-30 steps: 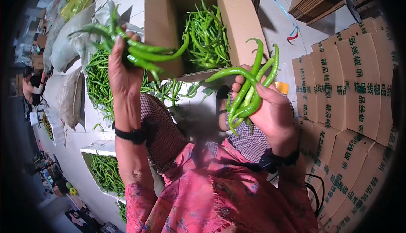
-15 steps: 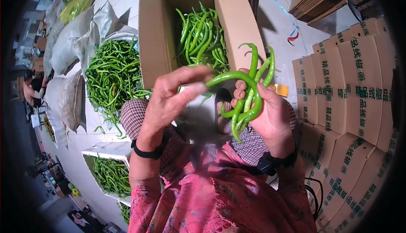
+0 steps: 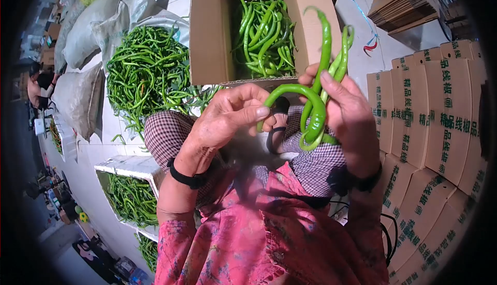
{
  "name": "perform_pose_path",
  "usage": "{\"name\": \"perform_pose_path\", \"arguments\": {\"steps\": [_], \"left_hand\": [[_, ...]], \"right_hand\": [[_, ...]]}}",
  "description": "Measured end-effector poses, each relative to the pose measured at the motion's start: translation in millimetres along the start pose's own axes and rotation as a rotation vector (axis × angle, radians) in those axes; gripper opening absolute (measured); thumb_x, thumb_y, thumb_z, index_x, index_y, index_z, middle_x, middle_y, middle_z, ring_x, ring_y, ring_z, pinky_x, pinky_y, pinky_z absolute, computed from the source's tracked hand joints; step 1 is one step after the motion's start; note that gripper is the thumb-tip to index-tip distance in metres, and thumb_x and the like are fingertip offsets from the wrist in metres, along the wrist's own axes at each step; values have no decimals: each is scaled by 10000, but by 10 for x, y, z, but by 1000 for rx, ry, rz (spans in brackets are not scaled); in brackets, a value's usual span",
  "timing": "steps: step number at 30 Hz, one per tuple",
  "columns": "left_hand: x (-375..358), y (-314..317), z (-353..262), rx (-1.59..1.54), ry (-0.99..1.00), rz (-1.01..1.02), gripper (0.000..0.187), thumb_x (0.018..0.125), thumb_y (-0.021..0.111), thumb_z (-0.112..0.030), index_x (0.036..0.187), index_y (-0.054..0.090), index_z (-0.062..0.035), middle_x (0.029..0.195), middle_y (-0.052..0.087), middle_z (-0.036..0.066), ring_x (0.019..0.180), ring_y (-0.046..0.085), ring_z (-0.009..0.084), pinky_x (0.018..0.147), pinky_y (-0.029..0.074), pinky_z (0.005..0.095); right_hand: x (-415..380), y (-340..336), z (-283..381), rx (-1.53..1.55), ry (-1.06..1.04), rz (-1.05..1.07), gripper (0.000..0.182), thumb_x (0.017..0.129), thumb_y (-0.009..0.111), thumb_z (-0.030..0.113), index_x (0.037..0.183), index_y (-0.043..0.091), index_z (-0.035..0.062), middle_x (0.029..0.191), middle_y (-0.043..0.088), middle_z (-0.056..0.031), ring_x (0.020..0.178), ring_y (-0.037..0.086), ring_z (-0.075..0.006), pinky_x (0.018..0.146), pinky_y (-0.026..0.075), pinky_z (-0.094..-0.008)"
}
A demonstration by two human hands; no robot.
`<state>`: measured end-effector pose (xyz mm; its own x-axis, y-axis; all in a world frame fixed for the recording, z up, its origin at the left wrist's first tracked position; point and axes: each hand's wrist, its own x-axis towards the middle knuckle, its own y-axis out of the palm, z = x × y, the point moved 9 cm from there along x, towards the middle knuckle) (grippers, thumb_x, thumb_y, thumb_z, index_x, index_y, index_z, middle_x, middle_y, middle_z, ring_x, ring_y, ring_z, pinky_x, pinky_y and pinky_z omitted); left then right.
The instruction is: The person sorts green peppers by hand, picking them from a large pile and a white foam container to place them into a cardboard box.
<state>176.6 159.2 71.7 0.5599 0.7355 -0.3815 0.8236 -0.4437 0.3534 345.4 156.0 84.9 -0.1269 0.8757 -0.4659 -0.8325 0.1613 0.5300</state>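
Observation:
Several long green chili peppers are bunched in my right hand, whose thumb presses them against the fingers. Their stem ends poke up above the hand, and some bodies curl below it. My left hand pinches one end of a strongly curved pepper between thumb and fingers; its other part loops into the bunch. Just beyond my hands stands an open cardboard box with loose green peppers lying inside. A large heap of green peppers spreads to the left of that box.
At lower left, a white foam box holds more peppers. Stacked printed cartons line the right side. Flattened cardboard leans at the upper right, near a blue strap. Full sacks lie at upper left; another person sits beyond.
My left fingers, blurred beside the curved pepper before, now pinch its end. The bunch in my right hand has turned and risen slightly. The whole view has shifted, moving the box up and rightward.

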Motion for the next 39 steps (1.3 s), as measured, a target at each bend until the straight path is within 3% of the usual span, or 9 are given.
{"name": "perform_pose_path", "arguments": {"steps": [2, 10, 11, 12, 14, 19, 26, 31, 39], "left_hand": [[-50, -54, 55, -64, 41, -18, 241, 906, 634, -181, 1037, 576, 13, 793, 661, 107, 661, 624, 127, 547, 476, 199], [-211, -25, 367, -476, -79, 54, 398, 940, 573, -207, 1250, 483, 25, 759, 629, 150, 540, 588, 117, 457, 444, 161], [-219, -12, 399, -524, -71, 118, 384, 932, 582, -194, 1258, 511, -4, 831, 649, 100, 709, 651, 143, 526, 478, 188], [-236, -9, 405, -525, -71, 122, 384, 932, 582, -194, 1258, 511, -4, 831, 649, 100, 709, 651, 143, 526, 478, 188], [-242, -83, 400, -504, -42, 30, 394, 933, 569, -184, 1257, 480, 21, 774, 626, 146, 526, 581, 122, 451, 453, 166], [-359, -365, 336, -186, 89, -252, 418, 930, 560, -200, 1296, 497, -8, 783, 596, 60, 666, 575, 99, 494, 368, 168], [-496, -490, 136, -9, 210, -360, 378, 950, 559, -176, 1285, 528, -3, 851, 657, 62, 707, 611, 99, 550, 401, 191], [-544, -518, 138, 57, 243, -408, 385, 936, 580, -131, 1289, 525, 14, 945, 682, 74, 811, 645, 123, 628, 473, 221], [-584, -578, 127, 12, 338, -432, 397, 916, 606, -106, 1285, 526, 15, 1201, 613, 108, 1076, 598, 191, 836, 502, 304]], "right_hand": [[84, -25, 129, -105, -128, 62, 287, 986, 521, 216, 1155, 546, -15, 996, 607, -98, 906, 592, -166, 840, 492, -293], [169, 155, 147, 109, -2, 245, 306, 972, 552, 178, 1181, 513, -42, 942, 578, -79, 858, 582, -168, 802, 497, -307], [129, 224, 119, 41, 24, 217, 314, 966, 559, 153, 1205, 500, -41, 964, 585, -89, 911, 584, -171, 823, 493, -297], [118, 264, 78, 39, 21, 213, 314, 966, 559, 153, 1205, 500, -41, 964, 585, -89, 911, 584, -171, 823, 493, -297], [86, 428, -5, -136, 30, 340, 351, 981, 516, 146, 1270, 456, -46, 1057, 589, -100, 954, 581, -171, 847, 502, -307], [63, 396, -123, -282, 75, 294, 307, 974, 521, 123, 1241, 469, -20, 1054, 580, -91, 929, 593, -162, 863, 508, -291], [-62, 755, -454, 70, 256, 560, 411, 979, 530, 194, 1322, 421, -5, 1120, 544, -100, 1031, 564, -190, 891, 503, -334], [-103, 815, -673, -293, 207, 545, 651, 805, 686, 98, 1372, 378, 11, 1083, 567, -78, 1006, 565, -150, 874, 465, -284], [-173, 901, -452, -504, 182, 541, 661, 770, 699, 86, 1353, 397, 11, 1075, 601, -91, 1003, 578, -155, 898, 465, -305]]}}
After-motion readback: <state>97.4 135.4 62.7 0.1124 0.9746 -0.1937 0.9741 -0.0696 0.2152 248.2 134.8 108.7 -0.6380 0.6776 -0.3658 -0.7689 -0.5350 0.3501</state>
